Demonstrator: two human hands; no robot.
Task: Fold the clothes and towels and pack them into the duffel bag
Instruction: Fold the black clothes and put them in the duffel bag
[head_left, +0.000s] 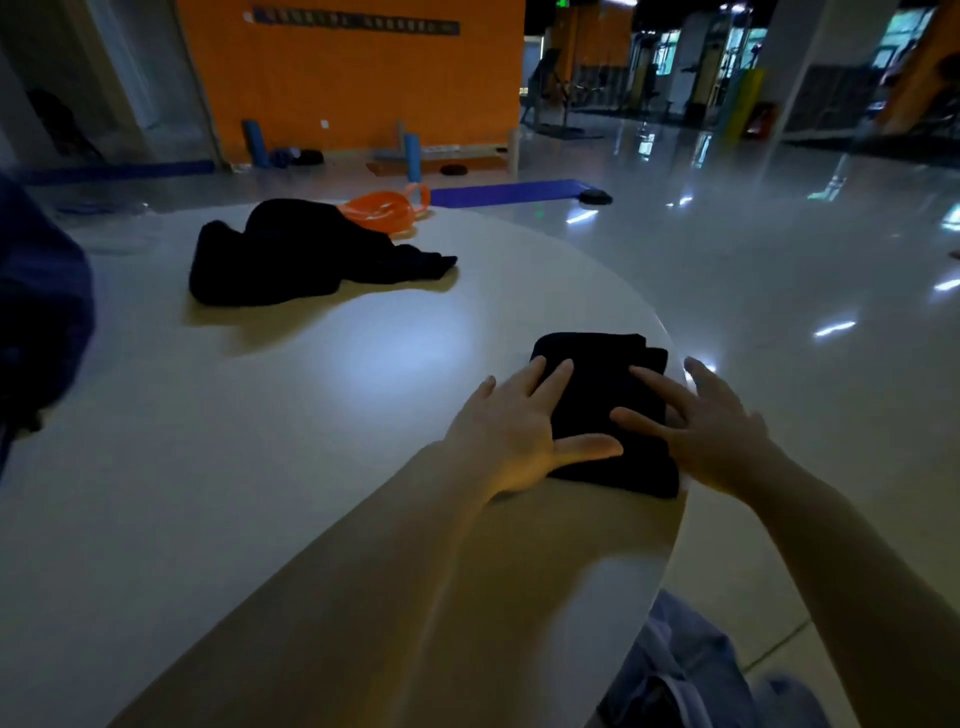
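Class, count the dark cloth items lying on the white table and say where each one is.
2. A folded dark cloth sits near the table's right edge under both hands; an unfolded dark garment lies at the far left. Others may be out of view.

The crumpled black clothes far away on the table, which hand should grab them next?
Probably the left hand. The crumpled black clothes lie far to its side; the right hand rests at the table's right edge, on the folded cloth.

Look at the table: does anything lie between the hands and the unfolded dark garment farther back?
Nothing visible does. Both the left hand and right hand press the folded cloth; only bare table separates it from the unfolded garment.
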